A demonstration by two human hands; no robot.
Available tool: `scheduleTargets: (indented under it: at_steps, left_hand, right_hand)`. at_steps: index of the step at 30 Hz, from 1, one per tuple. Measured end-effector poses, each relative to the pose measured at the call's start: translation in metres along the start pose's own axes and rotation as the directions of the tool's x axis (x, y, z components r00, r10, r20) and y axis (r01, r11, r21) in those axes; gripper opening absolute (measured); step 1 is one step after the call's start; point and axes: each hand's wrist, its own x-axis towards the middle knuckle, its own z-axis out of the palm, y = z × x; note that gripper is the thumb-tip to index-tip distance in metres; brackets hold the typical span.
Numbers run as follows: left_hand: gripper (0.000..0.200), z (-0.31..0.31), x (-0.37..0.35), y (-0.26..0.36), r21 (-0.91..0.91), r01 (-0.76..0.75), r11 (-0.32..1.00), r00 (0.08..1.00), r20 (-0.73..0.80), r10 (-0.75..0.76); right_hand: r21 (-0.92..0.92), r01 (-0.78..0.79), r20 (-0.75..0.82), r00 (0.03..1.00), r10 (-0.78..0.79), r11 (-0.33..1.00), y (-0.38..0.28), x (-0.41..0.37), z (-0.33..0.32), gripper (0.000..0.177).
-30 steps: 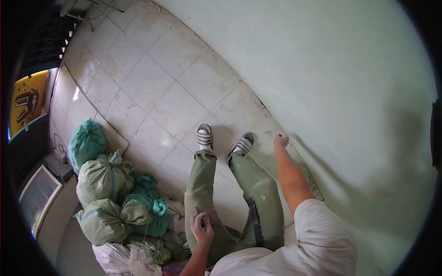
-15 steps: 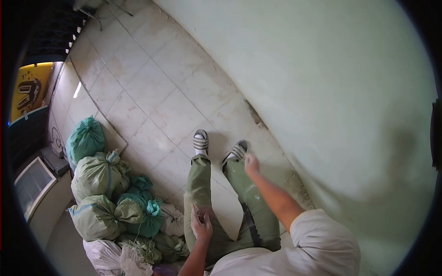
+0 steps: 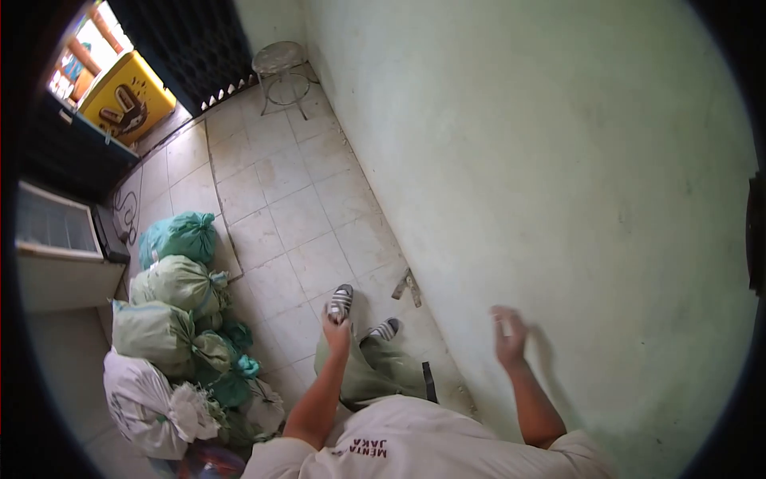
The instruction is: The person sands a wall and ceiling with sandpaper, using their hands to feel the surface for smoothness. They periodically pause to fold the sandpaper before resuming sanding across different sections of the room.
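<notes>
My left hand (image 3: 337, 335) hangs in front of my left leg, overlapping the striped slide sandal (image 3: 342, 297) in this view. Its fingers are loosely curled and apart, with nothing visible in them. Raised beside the pale green wall (image 3: 622, 239), my right hand (image 3: 510, 342) has its fingers bent, with a gap between them and no object showing. The second sandal (image 3: 386, 328) is lower right of the first, over the olive trousers (image 3: 379, 371).
Tied sacks are piled at left: a teal one (image 3: 177, 239), pale green ones (image 3: 152, 335) and a white one (image 3: 148, 403). A metal stool (image 3: 279, 57) stands by the far wall. Beyond the dark folding gate (image 3: 187, 48) is a yellow chest (image 3: 132, 100). Small flat pieces (image 3: 407, 287) lie at the wall's base.
The view has tilted up, bringing the stool and doorway into sight. My right hand has moved from over my leg out to the wall side; my left hand has moved forward.
</notes>
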Motion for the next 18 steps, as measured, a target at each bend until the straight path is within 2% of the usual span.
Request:
scheduleTargets:
  at_steps: [1, 3, 4, 5, 6, 8, 9, 12, 15, 16, 18]
  left_hand:
    - [0.065, 0.013, 0.015, -0.004, 0.040, -0.018, 0.999, 0.998, 0.062, 0.016]
    - [0.057, 0.045, 0.016, 0.058, 0.144, -0.005, 0.990, 0.967, 0.253, -0.031]
    - [0.057, 0.064, 0.015, 0.092, 0.164, 0.028, 0.986, 0.960, 0.270, -0.072]
    - [0.056, 0.086, 0.017, 0.115, 0.185, 0.062, 0.981, 0.950, 0.290, -0.115]
    - [0.056, 0.108, 0.023, 0.121, 0.056, 0.044, 0.998, 0.948, 0.313, -0.059]
    - [0.055, 0.152, 0.040, 0.129, -0.206, 0.014, 0.978, 0.942, 0.330, 0.056]
    - [0.055, 0.174, 0.051, 0.138, -0.207, -0.025, 0.978, 0.935, 0.341, 0.096]
    - [0.056, 0.236, 0.083, 0.150, -0.221, -0.131, 0.966, 0.921, 0.334, 0.201]
    - [0.058, 0.298, 0.122, 0.169, -0.343, -0.144, 0.928, 0.942, 0.239, 0.234]
    - [0.057, 0.320, 0.143, 0.165, -0.362, -0.161, 0.918, 0.952, 0.188, 0.241]
    - [0.060, 0.333, 0.183, 0.201, -0.255, -0.151, 0.955, 0.948, 0.238, 0.213]
  right_hand:
    - [-0.097, 0.095, -0.057, 0.993, -0.101, 0.991, -0.023, 0.020, -0.037, 0.009]
    - [-0.269, 0.292, -0.191, 0.918, -0.348, 0.918, -0.058, 0.045, -0.098, 0.010]
    - [-0.443, 0.258, -0.202, 0.904, -0.376, 0.858, -0.082, 0.053, -0.126, 0.013]
    - [-0.603, 0.370, -0.144, 0.821, -0.553, 0.707, -0.103, 0.061, -0.154, 0.017]
    - [-0.719, 0.379, -0.100, 0.773, -0.626, 0.583, -0.121, 0.068, -0.178, 0.020]
    - [-0.820, 0.390, -0.034, 0.698, -0.716, 0.420, -0.150, 0.083, -0.208, 0.023]
    - [-0.842, 0.408, -0.003, 0.650, -0.760, 0.352, -0.158, 0.095, -0.216, 0.024]
    - [-0.888, 0.381, 0.075, 0.671, -0.738, 0.256, -0.177, 0.132, -0.220, 0.023]
    - [-0.961, 0.262, 0.137, 0.724, -0.675, 0.085, -0.172, 0.175, -0.198, 0.026]
    - [-0.979, 0.203, 0.164, 0.765, -0.623, -0.009, -0.174, 0.186, -0.189, 0.026]
    - [-0.974, 0.097, 0.190, 0.837, -0.513, -0.203, -0.179, 0.198, -0.168, 0.025]
